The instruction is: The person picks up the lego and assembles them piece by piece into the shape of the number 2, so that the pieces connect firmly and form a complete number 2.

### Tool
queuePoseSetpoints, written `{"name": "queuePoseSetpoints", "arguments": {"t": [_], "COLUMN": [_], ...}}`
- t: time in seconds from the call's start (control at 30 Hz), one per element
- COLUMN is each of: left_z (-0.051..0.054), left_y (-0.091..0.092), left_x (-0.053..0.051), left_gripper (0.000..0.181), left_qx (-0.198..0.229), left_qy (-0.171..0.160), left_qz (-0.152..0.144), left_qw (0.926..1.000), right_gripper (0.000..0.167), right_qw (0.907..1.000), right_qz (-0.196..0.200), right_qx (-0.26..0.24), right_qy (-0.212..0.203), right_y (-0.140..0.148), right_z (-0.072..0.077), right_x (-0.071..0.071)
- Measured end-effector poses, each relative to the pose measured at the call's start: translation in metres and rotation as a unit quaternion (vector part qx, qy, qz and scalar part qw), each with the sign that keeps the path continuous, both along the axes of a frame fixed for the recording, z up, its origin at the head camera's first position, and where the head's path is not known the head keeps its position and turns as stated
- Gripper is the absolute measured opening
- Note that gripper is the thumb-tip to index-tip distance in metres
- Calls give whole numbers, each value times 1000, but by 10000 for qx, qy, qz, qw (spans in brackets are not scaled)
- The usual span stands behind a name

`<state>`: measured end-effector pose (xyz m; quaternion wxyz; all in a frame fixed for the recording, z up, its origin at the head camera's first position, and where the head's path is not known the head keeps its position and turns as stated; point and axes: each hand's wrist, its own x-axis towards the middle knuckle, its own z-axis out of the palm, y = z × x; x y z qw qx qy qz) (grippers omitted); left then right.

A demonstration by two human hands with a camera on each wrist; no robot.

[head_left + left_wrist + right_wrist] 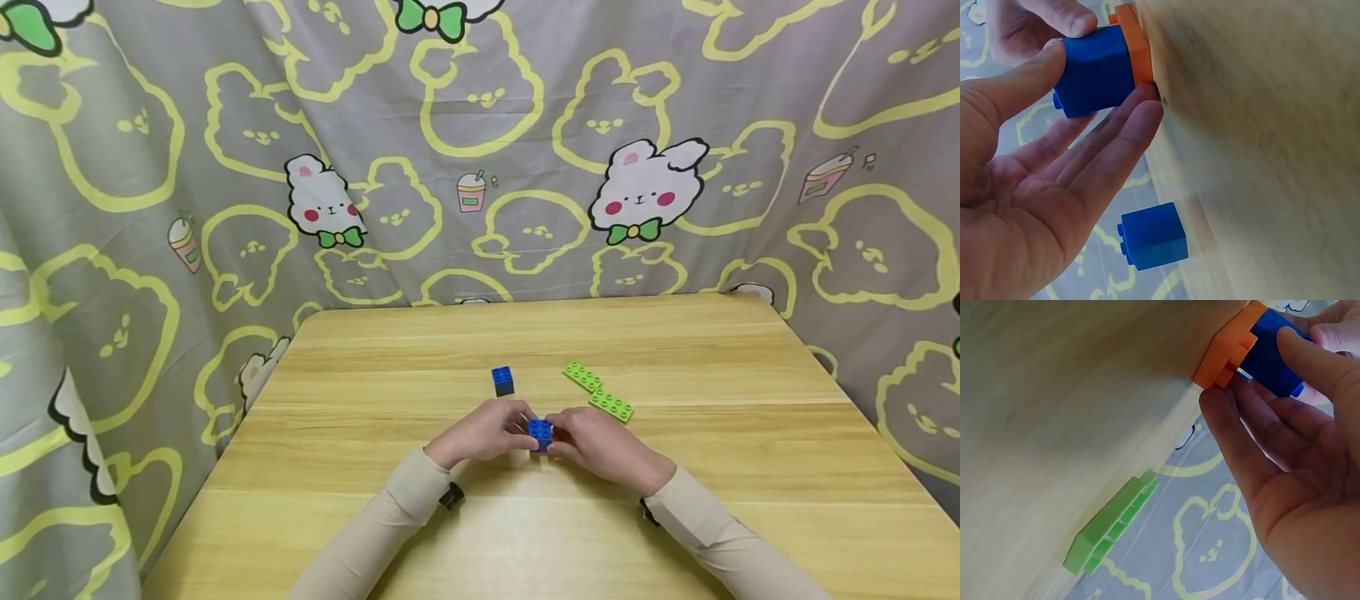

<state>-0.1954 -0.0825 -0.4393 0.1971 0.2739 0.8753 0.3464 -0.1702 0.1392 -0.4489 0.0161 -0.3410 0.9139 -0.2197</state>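
A blue toy brick (540, 432) with studs on top stands between the two hands near the middle of the table. It sits on an orange studded plate (1222, 353), whose free studs show on the right-hand side. My left hand (486, 431) holds the brick, thumb on its near side and fingers reaching round the far side. From the other side my right hand (606, 444) grips the same brick with its thumb, while a fingertip is by the end of the orange plate. The orange plate rests on the tabletop.
Behind the left hand stands a second blue brick (502, 382). Two lime-green studded plates, one farther back (582, 376) and one nearer (611, 406), lie end to end beyond the right hand. A patterned grey curtain (525, 108) hangs around the wooden table (375, 358).
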Motion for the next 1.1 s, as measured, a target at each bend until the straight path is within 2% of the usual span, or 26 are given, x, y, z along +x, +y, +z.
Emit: {"name": "queuePoseSetpoints", "arguments": {"t": [0.3,0.63,0.83,1.1], "left_z": [-1,-2,-1,1], "left_y": [-1,-1,-1,-1], "left_x": [0,0,0,1], "left_gripper": [26,26,26,28], "left_qx": [5,21,1,-5], "left_qy": [-46,-56,-58,-56], "left_qz": [-22,-15,14,19], "left_qw": [10000,10000,10000,10000], "right_gripper": [20,42,41,39], "right_qw": [9995,9991,9982,9985], "right_qz": [2,-61,-207,-371], "right_qx": [23,-9,-235,-324], "right_qy": [-304,-416,-512,-258], "right_y": [2,6,10,18], "right_z": [1,4,7,14], "right_x": [-1,-1,-2,-4]}}
